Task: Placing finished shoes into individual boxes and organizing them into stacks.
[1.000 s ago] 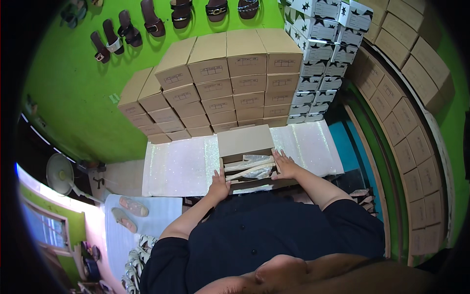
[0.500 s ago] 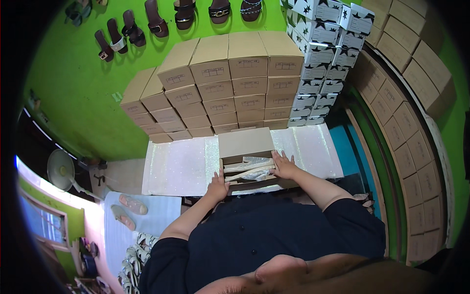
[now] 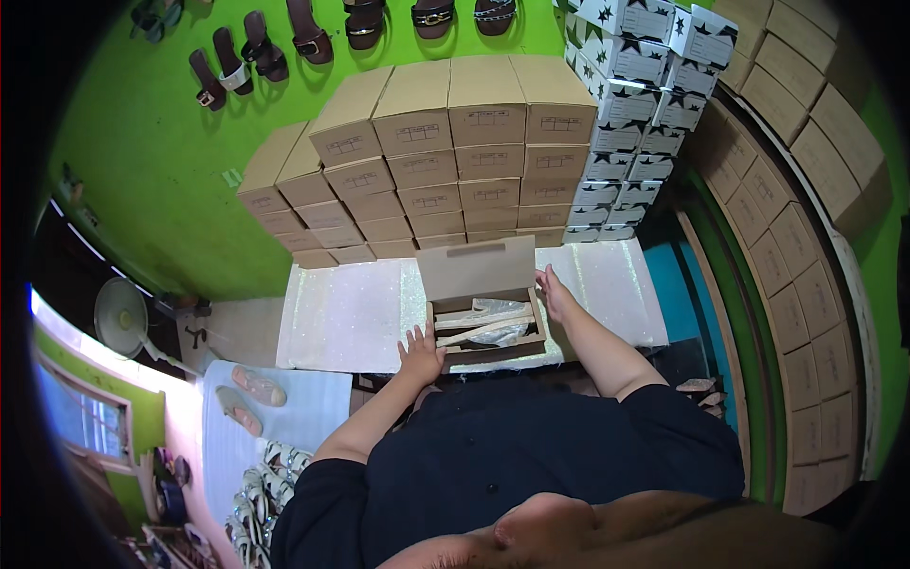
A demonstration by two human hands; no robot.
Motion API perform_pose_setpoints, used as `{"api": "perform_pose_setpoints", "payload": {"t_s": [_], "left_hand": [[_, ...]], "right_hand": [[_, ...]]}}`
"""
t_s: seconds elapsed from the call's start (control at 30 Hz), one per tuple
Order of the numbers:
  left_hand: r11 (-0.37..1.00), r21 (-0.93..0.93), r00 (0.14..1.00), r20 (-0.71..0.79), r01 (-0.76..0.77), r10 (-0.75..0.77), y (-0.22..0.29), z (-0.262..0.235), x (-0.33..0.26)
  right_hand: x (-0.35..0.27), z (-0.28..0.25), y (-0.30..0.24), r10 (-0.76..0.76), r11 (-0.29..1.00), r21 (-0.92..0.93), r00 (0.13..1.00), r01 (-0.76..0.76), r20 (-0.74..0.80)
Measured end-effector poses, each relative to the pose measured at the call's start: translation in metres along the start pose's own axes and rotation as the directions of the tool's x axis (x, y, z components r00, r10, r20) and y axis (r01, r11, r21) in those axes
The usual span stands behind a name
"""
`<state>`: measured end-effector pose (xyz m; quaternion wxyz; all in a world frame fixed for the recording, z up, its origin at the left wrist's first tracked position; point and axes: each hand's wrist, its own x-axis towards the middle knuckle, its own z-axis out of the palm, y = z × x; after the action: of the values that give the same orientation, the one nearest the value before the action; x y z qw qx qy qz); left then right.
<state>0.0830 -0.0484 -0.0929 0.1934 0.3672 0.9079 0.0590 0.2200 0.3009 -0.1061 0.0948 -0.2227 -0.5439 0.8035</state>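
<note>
A brown cardboard shoebox (image 3: 488, 356) stands on the sparkly white table in front of me, with its lid (image 3: 477, 275) raised at the back. Inside lie pale beige shoes (image 3: 474, 334) with crumpled clear plastic (image 3: 502, 329) around them; their exact shape is hard to make out. My left hand (image 3: 420, 357) rests against the box's left side, fingers spread, holding nothing. Just off the right side, near the corner of the lid, is my right hand (image 3: 557, 296), its fingers stretched out and nothing visible in it.
Stacked brown boxes (image 3: 408, 133) and star-patterned boxes (image 3: 626, 95) line the table's (image 3: 351, 313) back edge. Sandals (image 3: 313, 43) hang on the green wall. At left are a fan (image 3: 121, 318) and a pale surface with two shoes (image 3: 239, 410). More boxes (image 3: 787, 284) fill shelving at right.
The lid has tilted further upright. My right hand has left the box's right rim and moved back toward the lid; my left hand has shifted slightly left and stays beside the box.
</note>
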Motion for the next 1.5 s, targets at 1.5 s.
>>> {"api": "perform_pose_setpoints", "payload": {"t_s": [1.5], "left_hand": [[0.873,0.487,0.761,-0.562,-0.011,0.323,0.0,-0.115,0.077]], "right_hand": [[-0.05,0.062,0.011,-0.624,0.355,-0.935,0.743,-0.003,-0.24]]}}
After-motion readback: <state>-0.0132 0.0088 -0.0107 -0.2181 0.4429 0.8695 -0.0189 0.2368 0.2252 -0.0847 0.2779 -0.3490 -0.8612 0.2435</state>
